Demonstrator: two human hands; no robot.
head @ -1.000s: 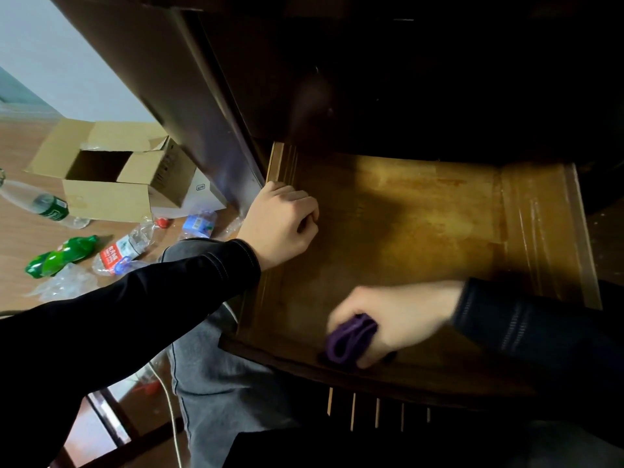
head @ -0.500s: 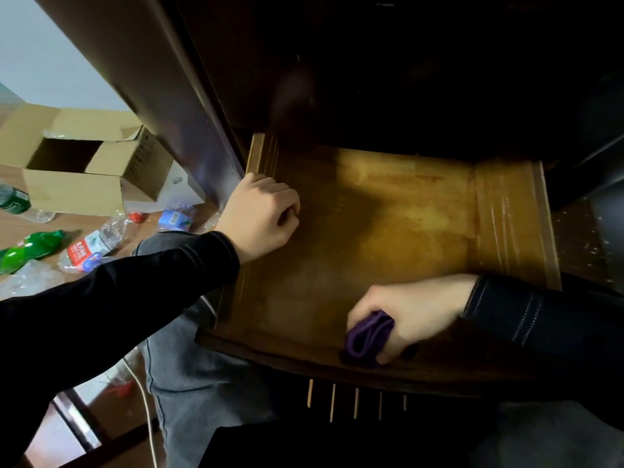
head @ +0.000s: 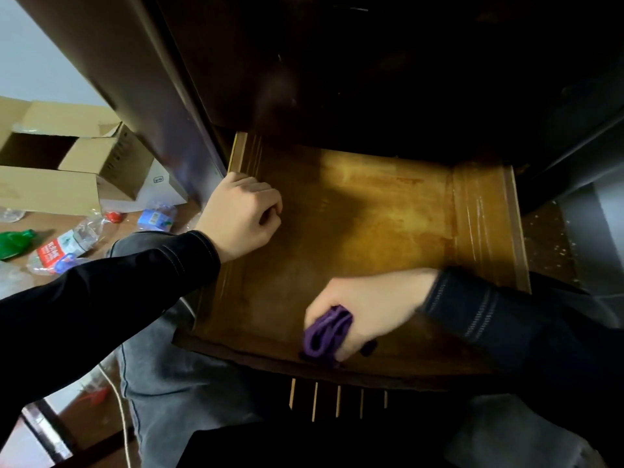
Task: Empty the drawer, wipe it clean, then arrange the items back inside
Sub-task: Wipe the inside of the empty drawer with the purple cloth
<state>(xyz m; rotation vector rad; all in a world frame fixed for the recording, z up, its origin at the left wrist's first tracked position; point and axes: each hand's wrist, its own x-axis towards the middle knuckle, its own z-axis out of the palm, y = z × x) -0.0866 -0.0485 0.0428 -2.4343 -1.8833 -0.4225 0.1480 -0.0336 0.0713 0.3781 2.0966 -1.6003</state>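
Observation:
A wooden drawer (head: 371,204) stands pulled out below a dark cabinet, its brown floor bare and stained. My right hand (head: 371,305) grips a bunched purple cloth (head: 326,332) and presses it on the drawer floor near the front edge. My left hand (head: 243,217) is curled over the drawer's left side wall, fingers wrapped on the rim. Both arms wear black sleeves.
On the floor at the left lie an open cardboard box (head: 67,163), a white box (head: 158,187), several crushed plastic bottles (head: 64,248) and a green bottle (head: 13,243). My knees in grey jeans (head: 162,383) sit under the drawer front. The dark cabinet side (head: 135,79) rises at upper left.
The right hand with the cloth slid right along the drawer's front edge, then back a little left. The left hand stayed on the side wall. The view shifted.

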